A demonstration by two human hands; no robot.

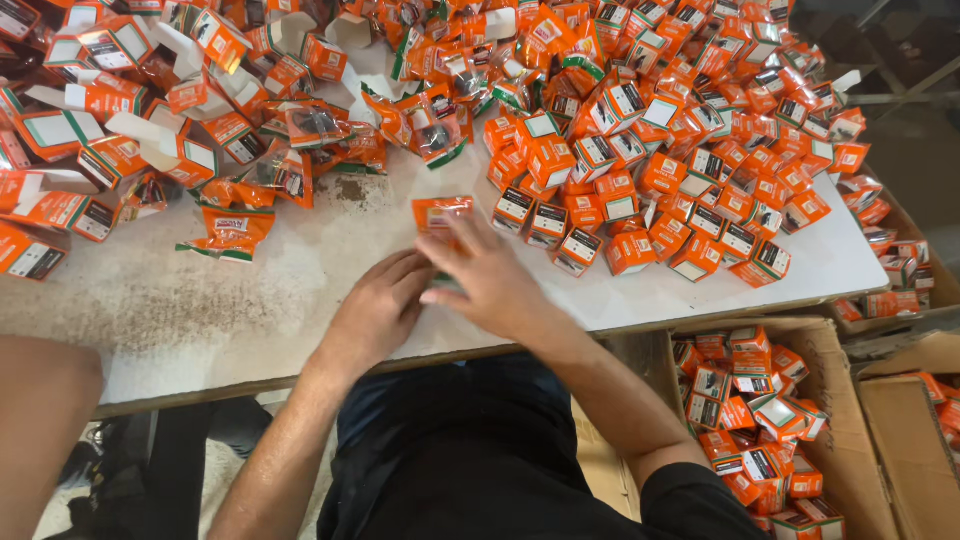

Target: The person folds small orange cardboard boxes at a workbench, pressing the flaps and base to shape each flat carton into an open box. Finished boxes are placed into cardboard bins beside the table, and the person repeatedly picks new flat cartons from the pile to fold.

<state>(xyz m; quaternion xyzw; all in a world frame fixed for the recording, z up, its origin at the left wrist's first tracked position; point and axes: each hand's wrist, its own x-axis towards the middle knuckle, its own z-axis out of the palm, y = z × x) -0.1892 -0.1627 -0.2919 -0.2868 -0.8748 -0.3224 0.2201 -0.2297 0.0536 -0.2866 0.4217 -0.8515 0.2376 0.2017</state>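
Note:
My left hand (378, 308) and my right hand (487, 283) meet near the front edge of a white table (180, 300). Together they hold an orange plastic packet (441, 214) flat against the tabletop; its top end sticks out beyond my right fingers, and the rest is hidden under my hands. A big heap of small closed orange boxes (690, 150) covers the table's right side. Loose orange packets (232, 228) and open, unfolded boxes (150, 130) lie across the left and back.
A cardboard carton (850, 420) on the floor at the right holds several closed orange boxes. Another carton (915, 440) stands beside it. Another person's arm (40, 420) shows at the lower left. More boxes lie off the table's right edge (895, 260).

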